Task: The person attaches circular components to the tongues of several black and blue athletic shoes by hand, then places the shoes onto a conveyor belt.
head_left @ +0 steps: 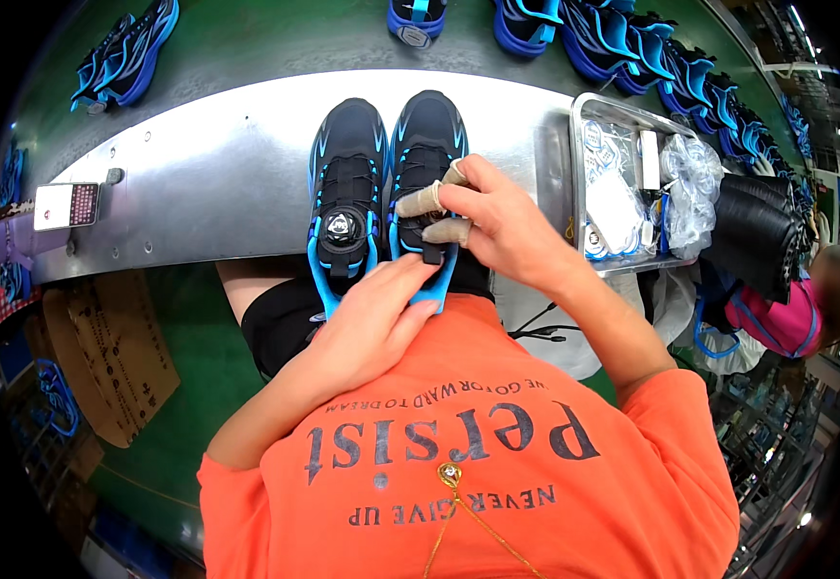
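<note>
Two black sneakers with bright blue trim stand side by side, toes away from me, on the metal bench. The left sneaker (347, 154) shows a round black lacing dial (341, 228) with a pale emblem on its tongue. Around the heel collar of the right sneaker (429, 130) my left hand (371, 323) is closed, its fingers at the blue heel edge. My right hand (497, 217), with cream finger cots on several fingertips, has its fingers curled onto that sneaker's tongue, where they mostly hide what lies beneath.
A clear plastic tray (574, 174) of round emblems and plastic bags sits at the bench's right end. On the metal bench (217, 174), a small card-like device (68, 206) lies at far left. More sneakers (622, 48) line the green surface beyond. Cardboard (111, 357) leans at lower left.
</note>
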`<action>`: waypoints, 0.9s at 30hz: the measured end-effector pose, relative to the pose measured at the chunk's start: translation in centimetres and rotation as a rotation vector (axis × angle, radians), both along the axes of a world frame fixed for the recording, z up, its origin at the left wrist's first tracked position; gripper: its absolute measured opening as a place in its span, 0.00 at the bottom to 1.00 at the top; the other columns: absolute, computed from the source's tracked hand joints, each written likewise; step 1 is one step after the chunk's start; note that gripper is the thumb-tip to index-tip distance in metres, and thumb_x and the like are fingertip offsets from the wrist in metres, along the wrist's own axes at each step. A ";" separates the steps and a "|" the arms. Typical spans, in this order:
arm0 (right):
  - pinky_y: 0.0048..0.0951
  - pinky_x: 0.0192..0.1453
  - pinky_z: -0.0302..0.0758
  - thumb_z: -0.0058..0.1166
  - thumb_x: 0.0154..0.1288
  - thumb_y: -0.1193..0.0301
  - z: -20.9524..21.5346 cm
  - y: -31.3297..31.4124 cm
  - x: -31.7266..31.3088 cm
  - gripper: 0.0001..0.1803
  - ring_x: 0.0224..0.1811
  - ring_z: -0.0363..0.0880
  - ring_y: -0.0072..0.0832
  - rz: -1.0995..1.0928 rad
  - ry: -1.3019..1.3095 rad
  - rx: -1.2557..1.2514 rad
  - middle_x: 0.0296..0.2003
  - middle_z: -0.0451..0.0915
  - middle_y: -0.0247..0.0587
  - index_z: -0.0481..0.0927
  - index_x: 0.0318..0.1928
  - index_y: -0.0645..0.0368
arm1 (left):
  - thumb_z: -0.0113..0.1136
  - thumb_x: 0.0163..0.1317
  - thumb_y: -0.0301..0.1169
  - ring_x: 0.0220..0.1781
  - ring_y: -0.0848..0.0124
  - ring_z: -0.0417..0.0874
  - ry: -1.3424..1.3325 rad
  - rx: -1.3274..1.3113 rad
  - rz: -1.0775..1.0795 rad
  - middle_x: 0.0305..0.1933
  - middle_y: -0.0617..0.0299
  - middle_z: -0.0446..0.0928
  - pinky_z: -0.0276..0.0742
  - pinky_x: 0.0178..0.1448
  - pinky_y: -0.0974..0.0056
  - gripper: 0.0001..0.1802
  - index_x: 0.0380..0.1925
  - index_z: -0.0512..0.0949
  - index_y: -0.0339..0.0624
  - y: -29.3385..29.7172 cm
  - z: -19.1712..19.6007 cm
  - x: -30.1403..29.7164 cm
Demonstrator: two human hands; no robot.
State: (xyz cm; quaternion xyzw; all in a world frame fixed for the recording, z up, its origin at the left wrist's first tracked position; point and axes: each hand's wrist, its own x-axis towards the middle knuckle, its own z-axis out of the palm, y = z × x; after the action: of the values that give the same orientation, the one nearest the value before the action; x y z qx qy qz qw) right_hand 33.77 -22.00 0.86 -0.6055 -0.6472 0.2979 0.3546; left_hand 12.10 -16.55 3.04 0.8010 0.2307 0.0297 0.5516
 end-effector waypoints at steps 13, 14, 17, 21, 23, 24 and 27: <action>0.25 0.49 0.73 0.62 0.68 0.69 -0.2 -0.8 2.2 0.15 0.42 0.74 0.22 -0.275 0.179 -0.163 0.44 0.79 0.33 0.84 0.55 0.53 | 0.65 0.62 0.35 0.54 0.53 0.76 0.125 0.393 -0.068 0.52 0.49 0.75 0.73 0.59 0.53 0.27 0.62 0.75 0.47 0.9 4.5 -2.8; 0.25 0.52 0.73 0.59 0.71 0.70 -0.5 -0.8 2.4 0.14 0.46 0.76 0.22 -0.276 0.179 -0.186 0.46 0.79 0.35 0.83 0.55 0.55 | 0.66 0.62 0.36 0.53 0.52 0.75 0.118 0.427 -0.117 0.52 0.48 0.75 0.73 0.59 0.52 0.27 0.63 0.75 0.49 0.4 3.8 -2.9; 0.26 0.53 0.74 0.58 0.71 0.70 -2.2 -0.5 1.4 0.14 0.46 0.77 0.23 -0.283 0.253 -0.211 0.47 0.79 0.37 0.83 0.55 0.57 | 0.66 0.62 0.42 0.50 0.50 0.75 0.190 0.463 -0.188 0.48 0.47 0.72 0.73 0.57 0.50 0.29 0.64 0.75 0.53 -0.5 1.6 -1.6; 0.27 0.54 0.75 0.57 0.72 0.71 -1.9 0.0 1.8 0.13 0.48 0.80 0.25 -0.279 0.217 -0.217 0.45 0.81 0.39 0.83 0.54 0.59 | 0.67 0.60 0.51 0.43 0.49 0.79 0.359 0.396 -0.149 0.44 0.49 0.70 0.76 0.49 0.50 0.28 0.54 0.80 0.48 -0.2 0.3 0.3; 0.26 0.54 0.75 0.58 0.71 0.72 -1.4 0.1 2.6 0.13 0.47 0.80 0.25 -0.234 0.178 -0.190 0.43 0.82 0.39 0.84 0.53 0.60 | 0.68 0.58 0.52 0.41 0.49 0.80 0.301 0.416 -0.168 0.43 0.49 0.71 0.77 0.47 0.51 0.26 0.48 0.82 0.45 1.3 0.4 0.5; 0.26 0.53 0.75 0.58 0.71 0.71 -0.7 0.1 2.7 0.13 0.46 0.80 0.25 -0.250 0.168 -0.192 0.43 0.82 0.39 0.84 0.53 0.59 | 0.67 0.58 0.54 0.41 0.48 0.82 0.263 0.429 -0.111 0.44 0.48 0.74 0.79 0.48 0.50 0.25 0.40 0.83 0.43 2.4 1.7 0.2; 0.27 0.52 0.74 0.58 0.71 0.70 0.6 0.7 5.1 0.13 0.45 0.78 0.25 -0.309 0.049 -0.199 0.43 0.83 0.38 0.85 0.53 0.56 | 0.65 0.61 0.48 0.37 0.54 0.81 0.093 0.382 0.102 0.31 0.52 0.77 0.76 0.42 0.54 0.18 0.35 0.85 0.44 8.8 4.7 0.4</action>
State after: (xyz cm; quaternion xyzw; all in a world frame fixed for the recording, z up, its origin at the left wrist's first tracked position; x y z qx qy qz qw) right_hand 38.84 -21.34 1.50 -0.7223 -0.5052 0.3169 0.3501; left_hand 12.54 -7.74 7.75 0.8789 0.2864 0.0635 0.3762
